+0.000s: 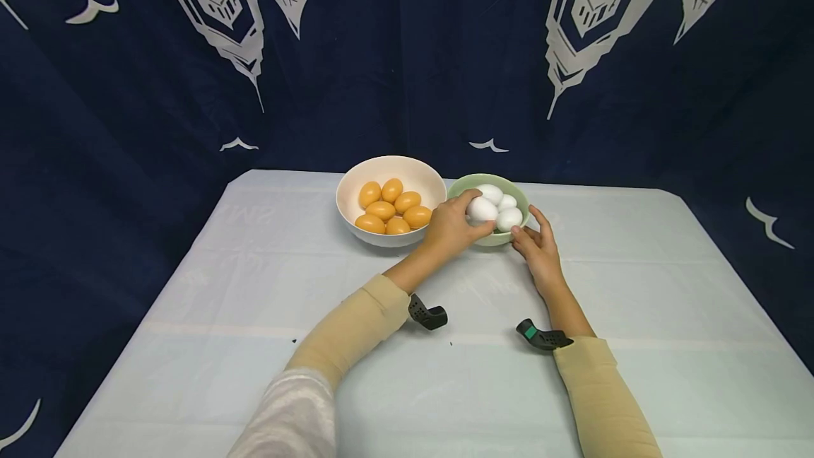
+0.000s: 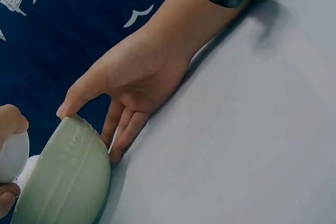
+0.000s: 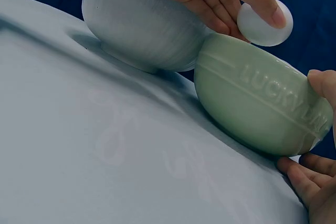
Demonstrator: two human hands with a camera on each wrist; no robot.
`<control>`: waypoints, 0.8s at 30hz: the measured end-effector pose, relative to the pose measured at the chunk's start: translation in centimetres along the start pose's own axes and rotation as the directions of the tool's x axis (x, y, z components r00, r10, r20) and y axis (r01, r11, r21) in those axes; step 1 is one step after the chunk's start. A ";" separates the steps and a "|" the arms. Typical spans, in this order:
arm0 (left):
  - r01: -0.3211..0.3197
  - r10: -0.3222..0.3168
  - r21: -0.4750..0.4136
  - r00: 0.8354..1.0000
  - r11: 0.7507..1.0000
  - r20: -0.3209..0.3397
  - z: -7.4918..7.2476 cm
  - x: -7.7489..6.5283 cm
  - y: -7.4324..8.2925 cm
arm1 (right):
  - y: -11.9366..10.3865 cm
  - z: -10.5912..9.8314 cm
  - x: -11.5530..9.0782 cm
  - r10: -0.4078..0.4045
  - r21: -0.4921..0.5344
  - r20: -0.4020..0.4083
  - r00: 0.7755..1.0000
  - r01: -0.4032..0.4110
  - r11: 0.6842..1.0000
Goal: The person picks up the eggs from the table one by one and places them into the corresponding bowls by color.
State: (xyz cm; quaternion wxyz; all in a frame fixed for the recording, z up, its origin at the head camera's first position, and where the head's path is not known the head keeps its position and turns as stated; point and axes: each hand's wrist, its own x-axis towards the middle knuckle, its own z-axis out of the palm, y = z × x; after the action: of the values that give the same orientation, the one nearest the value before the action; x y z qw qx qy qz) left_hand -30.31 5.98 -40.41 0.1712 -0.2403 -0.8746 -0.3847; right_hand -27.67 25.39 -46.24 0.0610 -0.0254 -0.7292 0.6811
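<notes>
My left hand point(image 1: 454, 226) reaches over the near-left rim of a small green bowl point(image 1: 490, 239) and pinches a white egg point(image 1: 482, 209) between thumb and fingers. In the right wrist view, that egg point(image 3: 265, 23) shows just above the rim. Several other white eggs point(image 1: 509, 218) lie inside the green bowl. My right hand point(image 1: 540, 256) grips the bowl's right side. In the left wrist view its thumb presses on the rim of the green bowl point(image 2: 68, 177), and its other fingers reach low along the outer wall.
Left of the green bowl stands a larger cream bowl point(image 1: 348, 218) with several orange-yellow eggs point(image 1: 381, 210) in it. Both bowls sit near the far edge of a table with a white cloth point(image 1: 254, 267). A dark blue patterned curtain point(image 1: 394, 90) hangs behind.
</notes>
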 end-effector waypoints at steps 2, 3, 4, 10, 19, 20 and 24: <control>0.017 -0.017 0.001 1.000 1.000 0.006 0.1 0.2 0.0 | 0.0 0.0 0.0 0.001 0.006 -0.002 1.000 -0.001 1.000; 0.026 -0.026 0.002 1.000 1.000 0.008 0.2 0.2 0.0 | 0.1 0.0 0.1 0.002 0.009 -0.002 1.000 -0.002 1.000; 0.032 -0.032 0.006 0.999 0.999 0.011 0.3 0.3 0.0 | 0.1 0.0 0.1 0.001 0.010 -0.003 1.000 -0.001 1.000; 0.039 -0.039 0.040 0.999 0.998 0.011 0.8 0.8 0.1 | 0.0 0.0 0.0 -0.007 0.007 -0.004 1.000 0.007 1.000; 0.055 -0.057 0.097 0.998 0.994 0.011 1.5 1.4 0.1 | 0.0 0.0 -0.1 -0.011 0.011 -0.007 1.000 0.011 1.000; 0.056 -0.058 0.103 0.998 0.993 0.014 1.6 1.5 0.0 | 0.0 0.0 -0.1 -0.011 0.014 -0.006 1.000 0.011 1.000; 0.057 -0.062 0.142 0.998 0.988 0.031 1.9 1.5 -0.1 | 0.1 0.0 0.0 -0.010 0.020 0.001 1.000 0.010 1.000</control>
State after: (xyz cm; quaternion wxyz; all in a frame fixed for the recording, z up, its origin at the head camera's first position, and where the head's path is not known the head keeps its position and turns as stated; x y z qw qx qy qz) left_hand -31.83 7.80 -40.90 0.1606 -0.2082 -0.9093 -0.3225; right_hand -27.64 25.40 -46.31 0.0641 -0.0209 -0.7226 0.6880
